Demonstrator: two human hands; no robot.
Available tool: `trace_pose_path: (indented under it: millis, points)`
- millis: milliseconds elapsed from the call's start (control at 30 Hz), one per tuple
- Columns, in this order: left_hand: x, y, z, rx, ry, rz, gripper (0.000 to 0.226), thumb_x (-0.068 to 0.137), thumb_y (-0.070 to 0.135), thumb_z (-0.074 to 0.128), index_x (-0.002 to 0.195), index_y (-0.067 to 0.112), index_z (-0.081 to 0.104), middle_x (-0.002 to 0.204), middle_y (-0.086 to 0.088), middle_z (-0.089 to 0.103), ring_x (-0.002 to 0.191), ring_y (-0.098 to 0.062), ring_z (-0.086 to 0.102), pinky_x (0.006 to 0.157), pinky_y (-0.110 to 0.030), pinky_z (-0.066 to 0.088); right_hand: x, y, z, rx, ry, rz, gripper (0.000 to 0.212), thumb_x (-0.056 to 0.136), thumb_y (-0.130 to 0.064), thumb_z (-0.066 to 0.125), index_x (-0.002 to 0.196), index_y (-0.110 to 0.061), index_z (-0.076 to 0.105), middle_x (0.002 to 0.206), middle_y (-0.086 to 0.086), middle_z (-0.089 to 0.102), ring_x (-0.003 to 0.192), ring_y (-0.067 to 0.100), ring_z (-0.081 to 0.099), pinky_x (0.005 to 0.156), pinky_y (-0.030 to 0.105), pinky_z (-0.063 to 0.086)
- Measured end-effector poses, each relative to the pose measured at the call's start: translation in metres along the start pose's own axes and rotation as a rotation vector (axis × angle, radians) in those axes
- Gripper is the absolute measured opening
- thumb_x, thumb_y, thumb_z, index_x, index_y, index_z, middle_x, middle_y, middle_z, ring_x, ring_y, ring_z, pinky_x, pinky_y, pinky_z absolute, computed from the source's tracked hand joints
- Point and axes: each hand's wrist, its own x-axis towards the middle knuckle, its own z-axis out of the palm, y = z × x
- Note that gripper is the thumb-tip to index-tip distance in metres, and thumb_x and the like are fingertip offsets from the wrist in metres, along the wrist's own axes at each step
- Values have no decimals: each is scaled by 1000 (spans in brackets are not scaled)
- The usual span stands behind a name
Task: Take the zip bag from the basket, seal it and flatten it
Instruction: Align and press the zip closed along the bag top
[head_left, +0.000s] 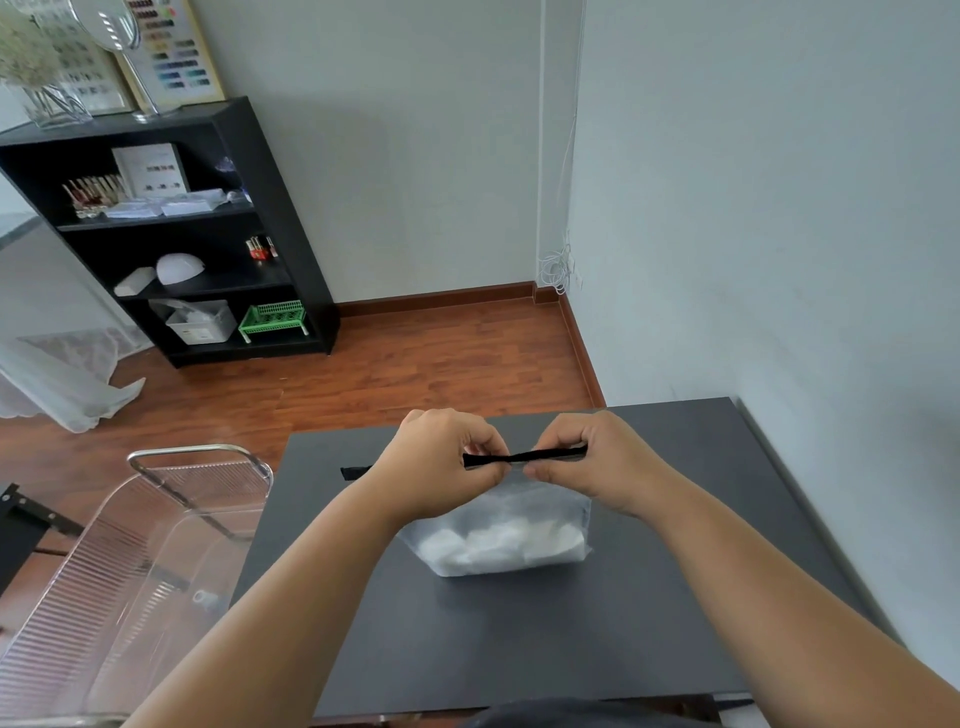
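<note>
A frosted clear zip bag (498, 540) with white soft contents stands upright on the dark grey table (519, 639), near its middle. A black zip strip (519, 458) runs along the bag's top. My left hand (441, 462) pinches the strip left of centre, and my right hand (587, 462) pinches it right of centre, thumbs and fingers closed on it. The strip's left end sticks out beyond my left wrist. The transparent ribbed basket (156, 545) with a metal rim stands at the table's left, its inside looking empty.
A black shelf unit (208, 234) with small items and a green crate stands against the far wall on the wooden floor. The white wall runs close along the table's right edge. A white curtain hangs at the far left.
</note>
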Motion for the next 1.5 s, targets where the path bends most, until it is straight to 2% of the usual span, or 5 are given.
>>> trace_pose_path:
  millis: [367,667,933,1200,1500]
  points:
    - [-25,-35,-15,47,108,-123,4,81,43,73,78,41,72,76,23,68,80,0,61,91,-45,44,-4,13,-18,-51,90,23,9,75,-30,83,71,-30,75,72,-16,70,67,-2,62,65,13,44]
    - [-31,-29,-2,82,144,-96,4,83,40,72,79,39,71,76,18,66,82,-7,58,91,-41,39,13,-8,13,-669,64,-178,16,78,-57,66,89,-46,72,81,-24,64,95,5,40,83,36,21]
    - [-38,-28,0,61,182,-76,3,82,38,70,79,37,71,75,20,63,79,-7,59,89,-42,41,15,-14,26,-641,23,-229,8,84,-35,70,77,-35,65,84,-22,62,102,4,42,83,33,15]
    - [-33,-25,4,87,197,-23,4,82,35,74,78,36,73,73,21,63,78,-9,58,87,-42,41,13,-11,30,-591,3,-155,6,80,-50,68,81,-45,70,80,-27,60,101,1,40,80,34,16]
    - [-33,-28,6,68,179,7,4,82,38,70,82,41,73,78,21,64,81,-6,56,87,-35,35,14,-10,35,-575,38,-169,8,79,-39,64,72,-38,67,73,-20,61,96,2,44,72,32,13]
